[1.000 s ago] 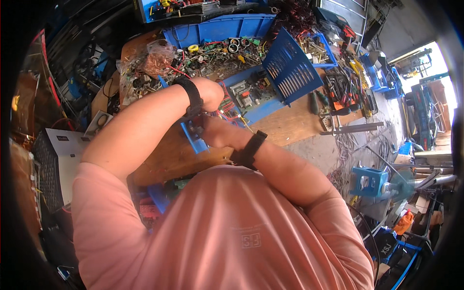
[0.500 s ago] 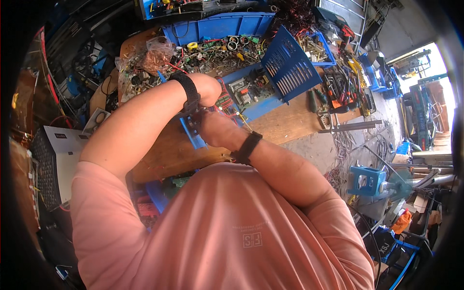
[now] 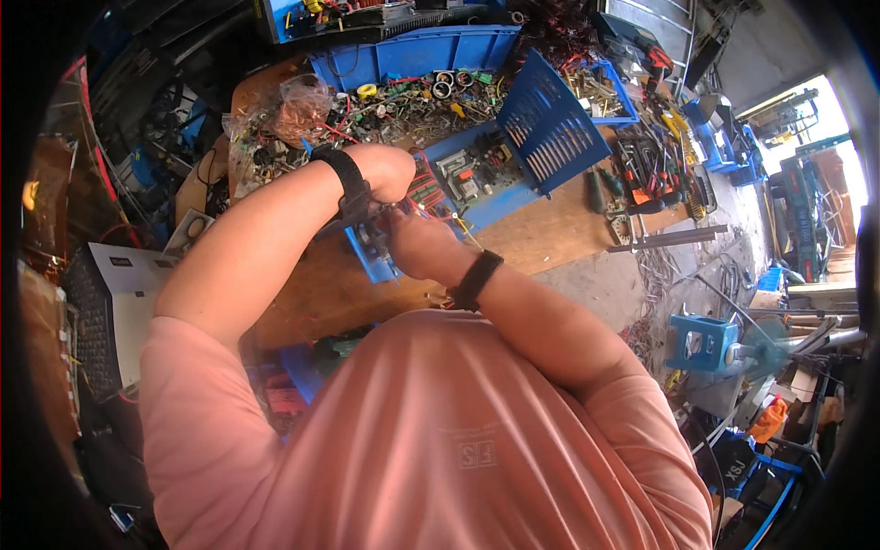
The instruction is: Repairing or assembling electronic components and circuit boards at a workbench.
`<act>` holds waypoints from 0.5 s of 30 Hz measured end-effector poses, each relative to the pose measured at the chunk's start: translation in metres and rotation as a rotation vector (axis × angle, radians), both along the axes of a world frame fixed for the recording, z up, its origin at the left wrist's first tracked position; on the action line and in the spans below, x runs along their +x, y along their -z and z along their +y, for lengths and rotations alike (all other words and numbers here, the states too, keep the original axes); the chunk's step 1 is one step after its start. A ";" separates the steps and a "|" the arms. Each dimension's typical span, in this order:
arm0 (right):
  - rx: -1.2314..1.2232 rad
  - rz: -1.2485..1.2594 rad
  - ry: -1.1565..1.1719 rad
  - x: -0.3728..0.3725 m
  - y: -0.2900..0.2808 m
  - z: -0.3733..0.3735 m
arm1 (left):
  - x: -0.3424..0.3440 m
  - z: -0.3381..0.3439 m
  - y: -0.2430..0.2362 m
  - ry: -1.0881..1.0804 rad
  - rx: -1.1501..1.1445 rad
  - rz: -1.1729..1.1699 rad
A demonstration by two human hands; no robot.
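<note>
A blue metal case (image 3: 500,209) lies open on the wooden table, with green circuit boards (image 3: 472,174) and red and yellow wires inside. Its slotted blue panel (image 3: 555,119) stands up at the right. My left hand (image 3: 390,172) is bent over the left part of the case, its fingers hidden behind the wrist and palm. Close below it, my right hand (image 3: 423,246) has its fingers curled in at the case's near left end, where a blue metal end piece (image 3: 374,261) shows. What the right fingers grip is hidden.
Loose electronic parts (image 3: 403,110) lie heaped behind the case, before a blue bin (image 3: 422,57). Pliers and screwdrivers (image 3: 646,170) are at the right, near metal bars (image 3: 669,238). A light-blue stool (image 3: 701,341) stands on the floor.
Both hands stay at the left end of the case, with only slight shifts of the wrists. My right hand has turned a little. The case and panel look unmoved.
</note>
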State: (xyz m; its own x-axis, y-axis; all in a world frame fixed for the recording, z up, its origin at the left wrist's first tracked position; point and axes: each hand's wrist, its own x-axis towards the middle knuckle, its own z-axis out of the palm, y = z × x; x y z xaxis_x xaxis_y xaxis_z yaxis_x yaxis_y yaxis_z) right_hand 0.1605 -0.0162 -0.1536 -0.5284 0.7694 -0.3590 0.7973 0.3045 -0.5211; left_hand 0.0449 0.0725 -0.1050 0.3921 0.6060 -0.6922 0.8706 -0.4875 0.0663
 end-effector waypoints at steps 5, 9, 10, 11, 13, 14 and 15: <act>-0.169 0.185 -0.064 -0.001 0.004 0.009 | -0.001 0.005 0.000 -0.164 -0.074 0.009; -0.150 0.167 -0.157 -0.010 0.014 0.018 | 0.002 0.003 -0.006 -0.055 -0.019 0.051; -0.162 0.132 -0.206 -0.010 0.017 0.022 | 0.003 0.002 -0.007 -0.030 -0.021 0.050; -0.229 0.141 -0.169 -0.010 0.019 0.025 | 0.003 0.002 -0.008 -0.008 -0.022 0.057; -0.414 0.113 -0.154 -0.010 0.021 0.031 | 0.003 -0.001 -0.008 -0.023 -0.006 0.025; -0.315 0.154 -0.206 -0.010 0.021 0.030 | 0.003 -0.002 -0.008 -0.054 0.011 -0.011; -0.213 0.195 -0.258 -0.010 0.021 0.029 | 0.003 -0.002 -0.008 -0.085 0.030 -0.047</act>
